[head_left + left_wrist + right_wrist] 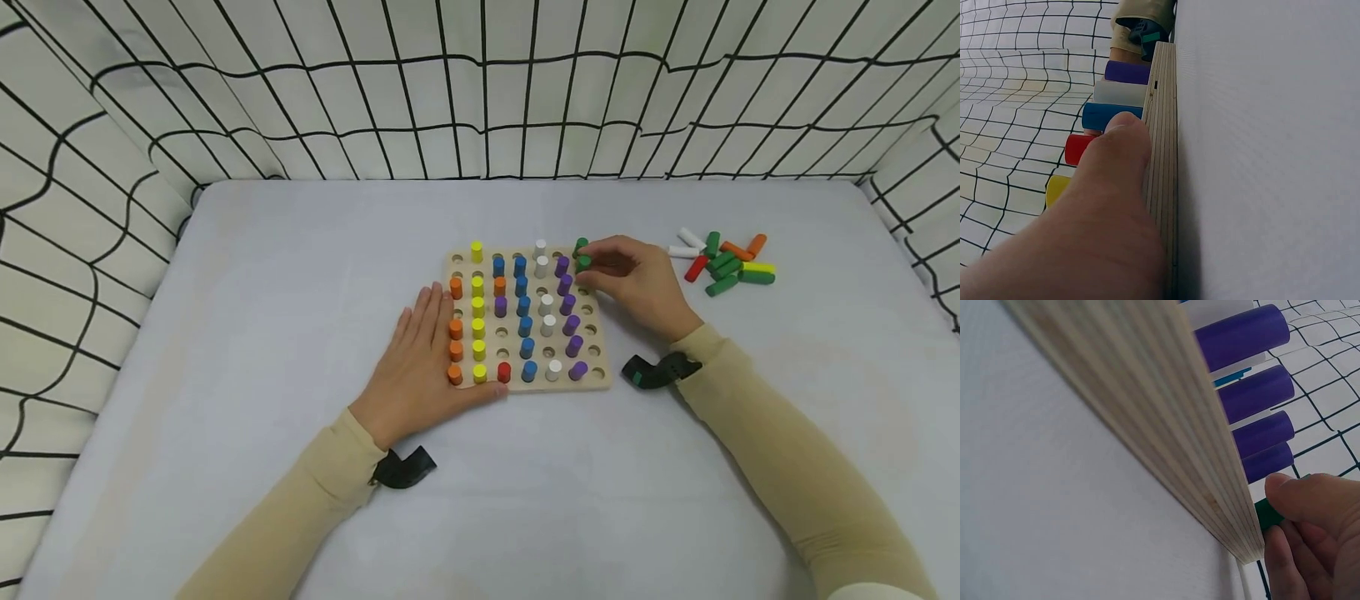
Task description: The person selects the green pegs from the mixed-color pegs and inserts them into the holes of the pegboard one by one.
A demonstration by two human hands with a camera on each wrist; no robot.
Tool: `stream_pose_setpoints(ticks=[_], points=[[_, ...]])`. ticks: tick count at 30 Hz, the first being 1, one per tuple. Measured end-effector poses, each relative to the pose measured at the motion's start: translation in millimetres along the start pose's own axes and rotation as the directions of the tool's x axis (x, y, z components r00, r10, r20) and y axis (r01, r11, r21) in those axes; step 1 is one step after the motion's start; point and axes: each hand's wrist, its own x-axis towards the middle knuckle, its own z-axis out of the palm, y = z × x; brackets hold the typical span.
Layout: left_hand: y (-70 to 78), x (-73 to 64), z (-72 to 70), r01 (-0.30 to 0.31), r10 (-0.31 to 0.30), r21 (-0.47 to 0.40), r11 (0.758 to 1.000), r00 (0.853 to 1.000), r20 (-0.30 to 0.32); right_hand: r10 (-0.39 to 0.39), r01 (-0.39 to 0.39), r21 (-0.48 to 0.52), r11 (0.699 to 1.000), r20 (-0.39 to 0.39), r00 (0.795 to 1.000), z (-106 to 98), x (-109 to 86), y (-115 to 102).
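A wooden pegboard (573, 387) lies on the table, with columns of orange, yellow, blue, white and purple pegs standing in it. My left hand (420, 375) rests along its left side, fingers extended, the thumb lying at the front edge close to a red peg (504, 372). At the far end of the rightmost column, my right hand (641, 275) pinches a green peg (1269, 514) between thumb and fingers. In the right wrist view this peg's lower end meets the board. Another green peg (581, 243) stands in the corner just behind it.
Right of the board lies a loose pile of pegs: several green pegs (722, 285), orange pegs (737, 251), white pegs (683, 252), a red peg (696, 268) and a yellow peg (758, 267). A black wire grid (487, 92) borders the table (300, 250).
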Motion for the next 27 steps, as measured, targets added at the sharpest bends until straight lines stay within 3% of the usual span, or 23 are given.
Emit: stream_pose_setpoints(ticks=[6, 21, 27], points=[[0.8, -2.2, 0.0, 0.003, -0.003, -0.004, 1.0, 1.0, 0.009, 0.03, -0.031, 0.055, 0.998, 0.01, 0.999, -5.1, -4.6, -4.6], [-4.0, -3.6, -4.5, 0.004, -0.004, 0.003, 1.0, 1.0, -0.003, -0.021, 0.033, 0.108, 0.994, -0.106, 0.994, -13.9, -2.5, -8.7], [-1.4, -1.4, -1.9, -0.003, 0.003, -0.007, 1.0, 1.0, -0.003, -0.039, 0.058, 0.099, 0.993, -0.18, 0.983, -32.2, -8.2, -12.8]])
